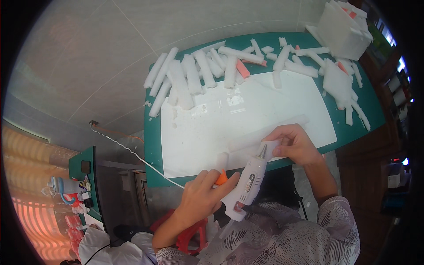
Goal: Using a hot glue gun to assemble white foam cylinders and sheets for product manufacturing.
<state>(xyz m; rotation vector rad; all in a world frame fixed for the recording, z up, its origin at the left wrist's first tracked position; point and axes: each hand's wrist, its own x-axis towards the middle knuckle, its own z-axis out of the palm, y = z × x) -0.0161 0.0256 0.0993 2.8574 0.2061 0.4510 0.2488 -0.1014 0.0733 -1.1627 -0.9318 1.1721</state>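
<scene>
My left hand (204, 192) is wrapped round the handle of a white hot glue gun (252, 180) with an orange trigger. The metal nozzle points up and away from me, and a clear glue stick pokes out of the back end. Pinched between the thumb and fingers of my right hand (295, 143) is a small white foam piece (271, 145). The nozzle tip is at this piece; whether it touches cannot be made out. Just beyond, a long white foam strip (282, 126) lies on the white sheet (207, 128), partly hidden by my right hand.
White foam strips (180, 84) and a pink foam piece (242, 69) line the far side of the green table (153, 145). A foam box (342, 33) stands at the far right, above a foam slab (338, 81). A white cord (134, 153) runs from the wall towards my left hand.
</scene>
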